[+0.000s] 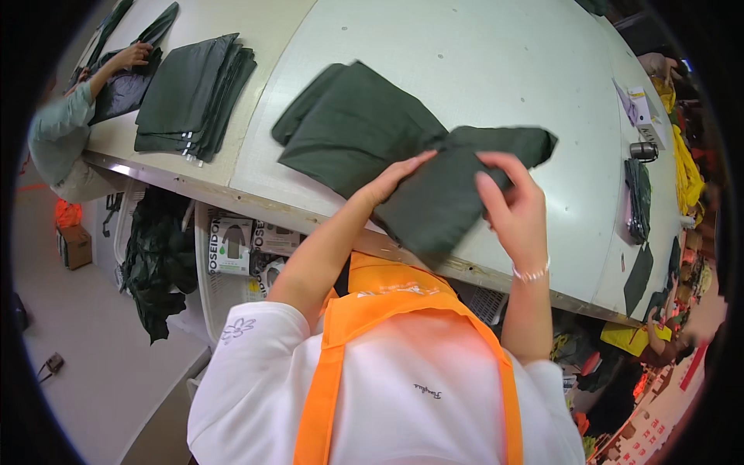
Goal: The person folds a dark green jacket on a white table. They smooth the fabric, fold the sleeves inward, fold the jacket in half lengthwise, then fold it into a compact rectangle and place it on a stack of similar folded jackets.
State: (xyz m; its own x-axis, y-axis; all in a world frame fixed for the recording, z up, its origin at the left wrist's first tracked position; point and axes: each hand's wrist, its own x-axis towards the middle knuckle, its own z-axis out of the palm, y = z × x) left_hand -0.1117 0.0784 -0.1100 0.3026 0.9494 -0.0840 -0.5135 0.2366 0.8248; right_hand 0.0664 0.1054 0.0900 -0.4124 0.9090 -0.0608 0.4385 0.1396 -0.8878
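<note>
A dark green piece of folded fabric lies across the pale table in front of me, with a second folded part hanging toward the near edge. My left hand grips it near the middle, the thumb side on top and the other fingers hidden by cloth. On the right side of that near part, my right hand hovers against the fabric with thumb and forefinger spread apart. The lower fabric edge is blurred by motion.
A stack of folded dark green pieces lies at the left. A co-worker's hand handles dark cloth beyond it. Below the table edge stand a white basket of packages and hanging dark cloth. A black cylinder sits at right.
</note>
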